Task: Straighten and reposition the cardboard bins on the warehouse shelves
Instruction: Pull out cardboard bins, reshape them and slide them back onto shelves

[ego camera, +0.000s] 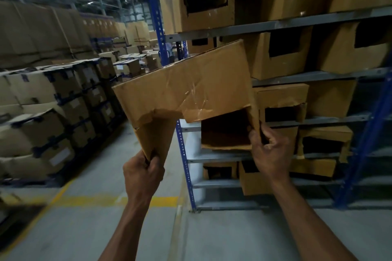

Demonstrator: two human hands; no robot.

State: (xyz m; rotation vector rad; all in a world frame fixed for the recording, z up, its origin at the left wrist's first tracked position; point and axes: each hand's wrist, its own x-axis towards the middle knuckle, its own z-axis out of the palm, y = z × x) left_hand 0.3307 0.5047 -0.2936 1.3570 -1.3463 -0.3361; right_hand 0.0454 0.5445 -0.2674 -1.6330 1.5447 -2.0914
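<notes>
A person holds a battered cardboard bin (186, 89) clear of the warehouse shelves (318, 75), tilted with its cut-out opening facing down and near. The left hand (142, 172) pinches a torn lower corner; the right hand (268, 150) grips the edge of the opening. This bin has yet to be set back in place. On the racks to the right, several other bins (282, 57) sit crooked or sagging, so most of the straightening appears undone.
</notes>
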